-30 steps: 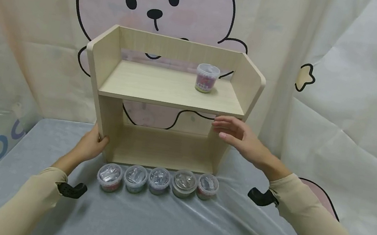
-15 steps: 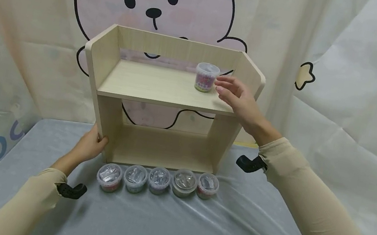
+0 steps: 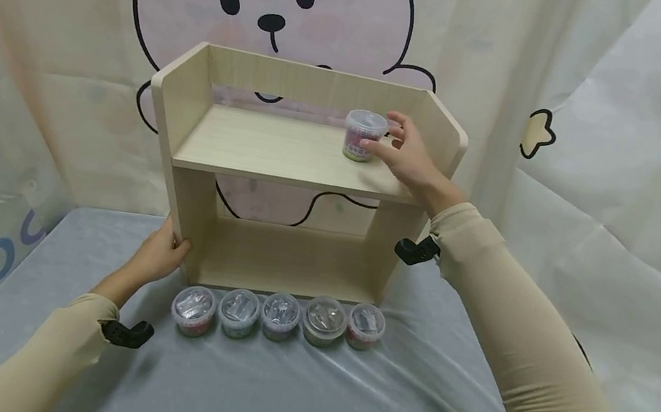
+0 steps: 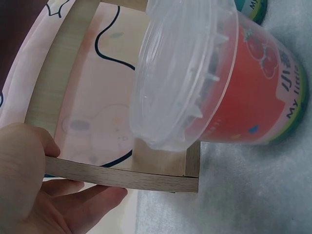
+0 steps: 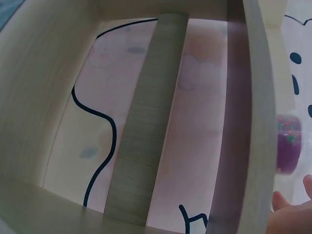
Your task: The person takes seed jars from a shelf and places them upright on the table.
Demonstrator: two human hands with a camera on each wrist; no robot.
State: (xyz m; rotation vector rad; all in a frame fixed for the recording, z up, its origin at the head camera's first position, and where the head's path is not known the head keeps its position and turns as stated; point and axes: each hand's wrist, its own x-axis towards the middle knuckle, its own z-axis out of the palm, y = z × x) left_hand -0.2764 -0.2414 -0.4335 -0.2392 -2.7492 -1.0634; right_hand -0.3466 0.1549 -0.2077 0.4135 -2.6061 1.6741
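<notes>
A light wooden two-tier shelf stands on the table. My left hand grips the front edge of its left side panel, thumb inside and fingers outside, as the left wrist view shows. On the right part of the upper tier sits a lidded plastic tub with purplish-pink contents. My right hand reaches beside this tub, fingers spread, thumb in front of its lower right side. In the right wrist view, the hand is partly cut off, with a small gap between its visible fingers and the tub.
Several lidded tubs stand in a row before the shelf's base, among them a red one at the left end. A blue-grey cloth covers the table. Patterned curtains hang behind.
My right hand has risen from beside the shelf's lower tier to the tub on the upper tier, moving left with fingers spreading. My left hand and the tubs have stayed put.
</notes>
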